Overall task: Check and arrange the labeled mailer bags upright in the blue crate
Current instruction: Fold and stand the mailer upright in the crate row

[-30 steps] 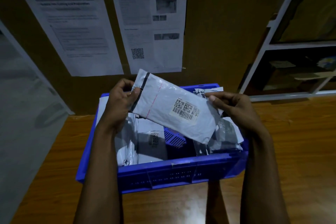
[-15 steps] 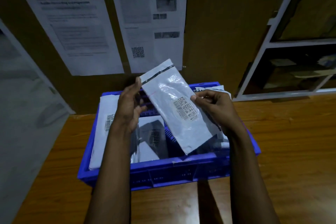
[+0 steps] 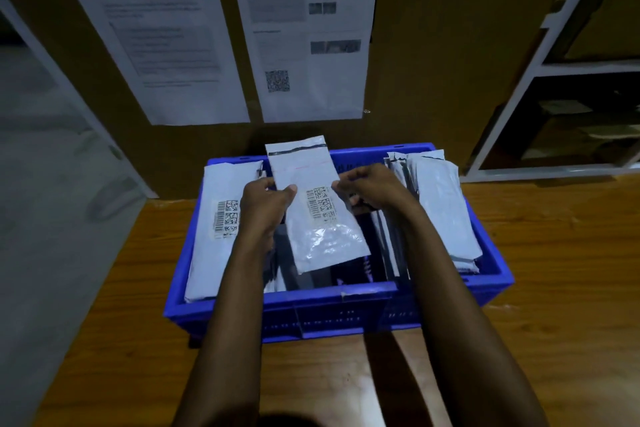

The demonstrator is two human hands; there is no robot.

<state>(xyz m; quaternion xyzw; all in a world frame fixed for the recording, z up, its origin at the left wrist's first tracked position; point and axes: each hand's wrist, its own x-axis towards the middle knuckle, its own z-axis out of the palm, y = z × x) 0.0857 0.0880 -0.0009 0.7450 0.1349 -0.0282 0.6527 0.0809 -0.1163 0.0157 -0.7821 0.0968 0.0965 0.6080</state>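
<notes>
A blue crate [image 3: 325,302] stands on the wooden table. Over its middle I hold a white mailer bag [image 3: 313,204] nearly upright, its barcode label facing me and its lower end down inside the crate. My left hand [image 3: 265,199] pinches the bag's left edge with the thumb on its front. My right hand [image 3: 367,189] grips its right edge beside the label. A labeled mailer [image 3: 221,218] leans against the crate's left wall. Several more mailers [image 3: 440,208] stand packed at the right side.
The wooden table [image 3: 561,281] extends around the crate. Behind it a brown board carries two printed sheets [image 3: 304,31]. A white-framed shelf unit [image 3: 554,87] stands at the right, and a grey floor [image 3: 45,204] lies at the left.
The bag has turned from slanted to nearly upright and dropped lower into the crate. Both hands came down with it, and my view has tilted closer over the crate.
</notes>
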